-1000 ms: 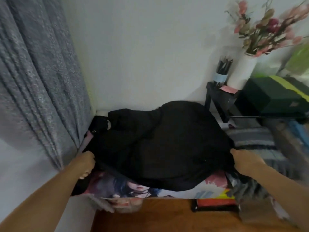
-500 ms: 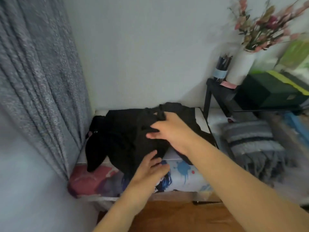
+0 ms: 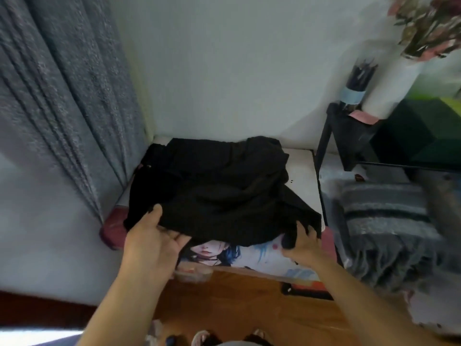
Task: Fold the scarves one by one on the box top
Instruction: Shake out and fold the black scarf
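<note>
A black scarf lies loosely bunched on the box top, which is white at the back and carries a printed picture at the front. My left hand holds the scarf's near left edge, thumb on top and fingers underneath. My right hand grips the near right corner of the scarf with curled fingers. Both hands are at the box's front edge. A grey striped scarf with fringe lies to the right of the box.
A grey curtain hangs at the left, touching the box's left side. A black side table stands at the right with a white vase of flowers and a pencil cup. Wooden floor lies below.
Earlier the hands held the scarf spread wide, then came together over its middle. Now they have moved apart again and hold its near edge at the box front.
</note>
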